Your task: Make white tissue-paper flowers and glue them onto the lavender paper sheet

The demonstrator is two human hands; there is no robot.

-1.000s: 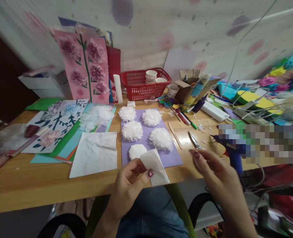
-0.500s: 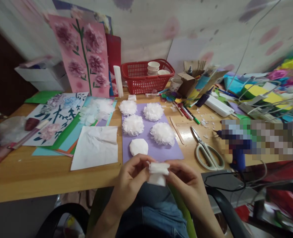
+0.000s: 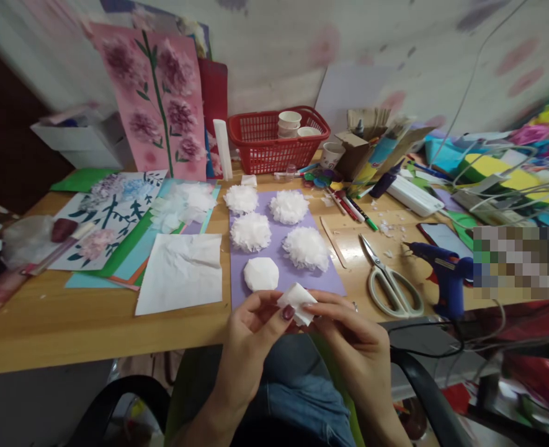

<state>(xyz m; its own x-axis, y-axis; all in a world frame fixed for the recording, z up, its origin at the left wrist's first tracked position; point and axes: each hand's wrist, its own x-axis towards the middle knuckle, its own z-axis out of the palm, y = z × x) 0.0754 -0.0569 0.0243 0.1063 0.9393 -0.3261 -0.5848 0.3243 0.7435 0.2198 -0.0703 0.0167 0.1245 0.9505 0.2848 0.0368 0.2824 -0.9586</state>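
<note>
Two bare hands are close together in front, and they share one small folded piece of white paper. The left hand has its grip pinched on the paper, with the thumb, which has a dark shiny nail, pressed on the front. The right hand has its grip on the paper's other side, with fingertips on its edge. Some fingers are hidden behind it. The folded paper is between the two hands, by the near edge of a flat purple sheet.

The purple sheet lies on a light brown wooden desk. On it sit four round, fluffy white paper puffs. Near the hands, a flat white paper shape with many straight sides lies on the purple sheet too. To the left of the purple sheet is a big wrinkly white paper. Behind that one is a pile of thin, see-through white bits.

On the right, a thin wooden stick lies near the purple sheet's edge. Next come big scissors with pale handles, their blades a little apart, and then a dark blue glue gun. A phone lies just behind the glue gun. At the back stands a red plastic basket with holes, and white paper cups are inside it. A tall pink picture with purple flowers stands up to the left of the basket.
</note>
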